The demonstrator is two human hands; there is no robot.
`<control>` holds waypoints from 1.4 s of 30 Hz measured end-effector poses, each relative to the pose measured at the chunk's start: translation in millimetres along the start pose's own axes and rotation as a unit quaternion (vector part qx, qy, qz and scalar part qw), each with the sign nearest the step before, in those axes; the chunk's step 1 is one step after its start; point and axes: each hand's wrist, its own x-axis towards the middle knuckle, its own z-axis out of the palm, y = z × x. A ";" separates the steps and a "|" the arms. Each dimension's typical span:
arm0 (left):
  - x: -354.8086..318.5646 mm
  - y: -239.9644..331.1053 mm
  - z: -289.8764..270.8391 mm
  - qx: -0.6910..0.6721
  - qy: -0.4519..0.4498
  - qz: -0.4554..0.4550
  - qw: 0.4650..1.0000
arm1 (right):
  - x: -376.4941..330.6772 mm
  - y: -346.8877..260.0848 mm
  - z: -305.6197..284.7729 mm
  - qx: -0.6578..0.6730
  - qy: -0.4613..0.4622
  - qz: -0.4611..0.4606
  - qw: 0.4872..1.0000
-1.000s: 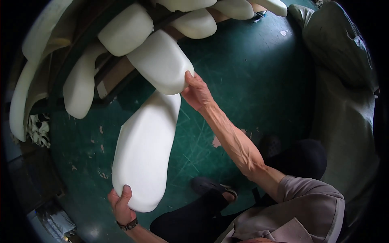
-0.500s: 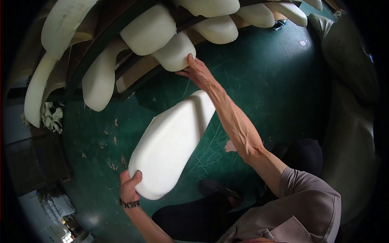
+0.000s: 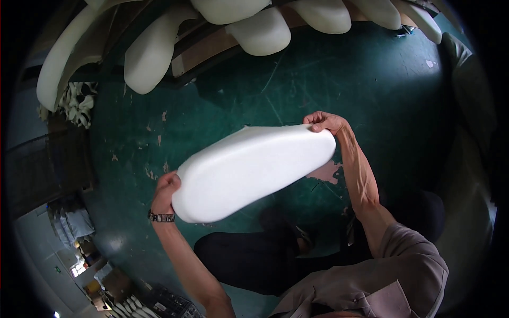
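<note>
A long white moulded foam piece, shaped like a seat pad with rounded ends, is held above the green floor. It tilts a little, its right end farther from me. My left hand grips its left end, with the fingers partly hidden at the edge. At the other end my right hand pinches the far corner, thumb on top and fingers curled over the rim. Both hands are closed on the same piece.
Several similar white foam pieces hang over the edge of a dark rack along the far side. Large grey-covered bundles stand at the right. White scraps are heaped at the far left. A dark crate sits near the lower left.
My right hand has left a foam piece on the rack and come back to grip the held one. The held piece has swung from steeply slanted to nearly level across the view.
</note>
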 end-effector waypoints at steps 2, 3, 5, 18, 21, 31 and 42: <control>1.4 18.5 14.5 0.008 0.115 0.020 0.993 | 0.0 12.1 0.5 0.061 0.016 -0.055 0.996; 3.6 23.0 17.3 -0.001 0.180 0.082 0.980 | 1.4 13.7 3.7 0.061 0.014 -0.052 0.997; -3.3 32.8 17.6 0.126 0.392 0.070 0.909 | 7.2 15.4 10.0 0.085 0.056 -0.111 0.989; -0.2 43.8 65.0 0.150 0.222 0.095 0.959 | 41.2 -14.8 86.7 0.088 0.302 -0.250 0.916; 1.6 52.4 81.4 0.183 0.202 0.103 0.957 | 57.5 -9.9 102.2 0.123 0.312 -0.262 0.905; -1.7 51.9 82.3 0.280 0.147 0.085 0.945 | 110.6 -9.7 135.8 0.178 0.307 -0.281 0.892; 8.0 39.2 63.6 0.281 0.137 0.084 0.946 | 222.5 -67.3 154.7 0.182 0.319 -0.316 0.875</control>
